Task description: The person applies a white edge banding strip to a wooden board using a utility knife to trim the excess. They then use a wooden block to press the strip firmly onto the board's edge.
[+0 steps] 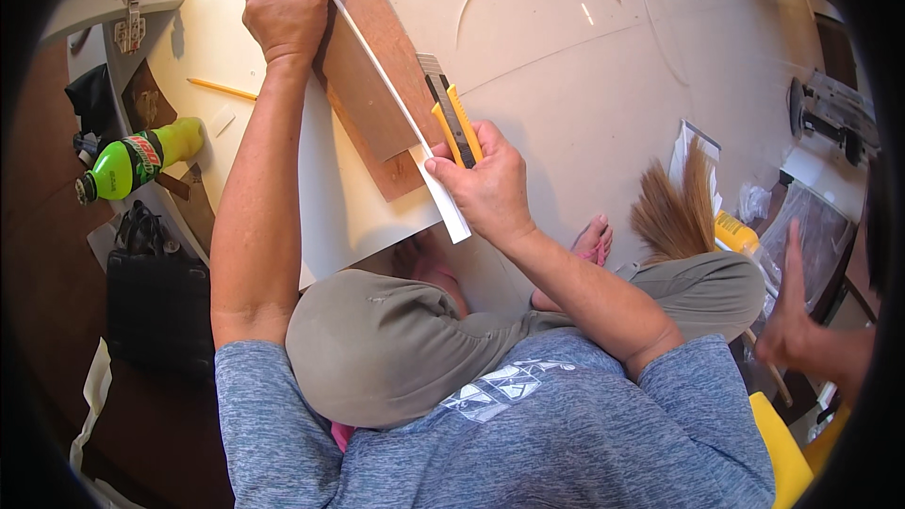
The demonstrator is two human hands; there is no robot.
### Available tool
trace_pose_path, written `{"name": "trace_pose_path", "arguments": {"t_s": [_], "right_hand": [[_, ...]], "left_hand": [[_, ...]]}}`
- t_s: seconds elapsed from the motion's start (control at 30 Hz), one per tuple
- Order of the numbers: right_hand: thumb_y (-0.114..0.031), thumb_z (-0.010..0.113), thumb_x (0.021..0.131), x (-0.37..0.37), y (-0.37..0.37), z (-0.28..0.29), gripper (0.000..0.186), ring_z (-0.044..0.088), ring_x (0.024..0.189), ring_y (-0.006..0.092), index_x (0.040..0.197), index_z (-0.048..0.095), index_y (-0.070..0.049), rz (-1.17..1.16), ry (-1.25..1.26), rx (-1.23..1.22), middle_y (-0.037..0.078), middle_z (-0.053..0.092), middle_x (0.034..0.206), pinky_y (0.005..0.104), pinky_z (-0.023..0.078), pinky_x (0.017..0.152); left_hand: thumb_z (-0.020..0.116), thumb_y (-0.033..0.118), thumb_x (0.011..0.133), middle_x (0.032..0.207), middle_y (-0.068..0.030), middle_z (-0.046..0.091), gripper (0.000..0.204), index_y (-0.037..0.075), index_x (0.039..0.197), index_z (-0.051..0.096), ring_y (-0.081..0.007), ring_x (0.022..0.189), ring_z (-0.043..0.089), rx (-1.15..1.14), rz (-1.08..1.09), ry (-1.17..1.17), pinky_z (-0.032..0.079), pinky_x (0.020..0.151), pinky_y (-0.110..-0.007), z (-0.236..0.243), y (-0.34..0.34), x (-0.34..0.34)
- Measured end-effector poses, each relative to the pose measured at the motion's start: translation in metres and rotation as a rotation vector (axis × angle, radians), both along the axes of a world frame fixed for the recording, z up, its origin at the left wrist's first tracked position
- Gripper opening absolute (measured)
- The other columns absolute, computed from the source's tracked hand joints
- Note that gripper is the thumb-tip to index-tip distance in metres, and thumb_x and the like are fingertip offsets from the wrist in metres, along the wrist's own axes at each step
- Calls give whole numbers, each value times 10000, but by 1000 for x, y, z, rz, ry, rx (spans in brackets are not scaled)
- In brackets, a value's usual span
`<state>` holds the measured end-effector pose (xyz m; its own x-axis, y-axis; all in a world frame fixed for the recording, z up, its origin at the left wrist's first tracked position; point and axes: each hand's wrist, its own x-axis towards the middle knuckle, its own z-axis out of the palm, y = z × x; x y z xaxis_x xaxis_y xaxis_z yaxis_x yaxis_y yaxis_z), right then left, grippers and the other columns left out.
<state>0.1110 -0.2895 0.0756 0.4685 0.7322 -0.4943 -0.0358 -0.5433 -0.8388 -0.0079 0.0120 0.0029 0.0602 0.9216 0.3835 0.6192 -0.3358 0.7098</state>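
Observation:
My left hand presses down on the far end of a long brown wooden board that lies on a white sheet. My right hand grips a yellow utility knife, blade pointing away from me, beside the board's right edge. The same hand pinches the near end of a thin white strip that runs along that edge. The sheet rests over my knees, which are in grey trousers.
A green bottle and a pencil lie at the left, with a black bag below them. A straw broom and a yellow bottle lie at the right. Another person's hand reaches in from the right edge.

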Motion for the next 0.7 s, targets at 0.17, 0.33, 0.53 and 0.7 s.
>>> {"name": "trace_pose_path", "arguments": {"t_s": [0.17, 0.33, 0.53, 0.7], "right_hand": [[-124, 830, 885, 2, 1, -3, 254, 759, 786, 179, 1044, 660, -22, 10, 1, -24, 85, 797, 909, 357, 614, 753], [-159, 852, 894, 2, 1, 8, 282, 757, 781, 176, 1043, 655, -22, 22, -151, -2, 86, 794, 884, 360, 605, 736], [-195, 870, 892, 5, 22, 9, 303, 751, 758, 173, 1016, 646, -31, 30, -86, 44, 76, 789, 855, 366, 596, 725], [-208, 877, 882, 4, 35, 12, 309, 729, 721, 167, 1002, 650, -35, 83, -136, -9, 61, 777, 825, 366, 589, 716]], "left_hand": [[804, 375, 801, 1376, -81, 735, 554, 131, 1299, 806, -250, 1247, 711, 4, 22, 56, 524, 1126, -358, 0, -2, 1], [775, 364, 813, 1373, -96, 727, 546, 105, 1293, 803, -276, 1248, 705, 90, 30, 148, 529, 1119, -372, 0, -7, 8], [744, 338, 822, 1342, -130, 723, 505, 55, 1234, 814, -313, 1228, 685, 133, -8, 134, 534, 1104, -401, 3, -7, 7], [639, 279, 985, 1459, -125, 683, 427, 90, 1344, 772, -302, 1343, 647, 20, -99, 144, 473, 1173, -380, 7, -10, 3]]}}
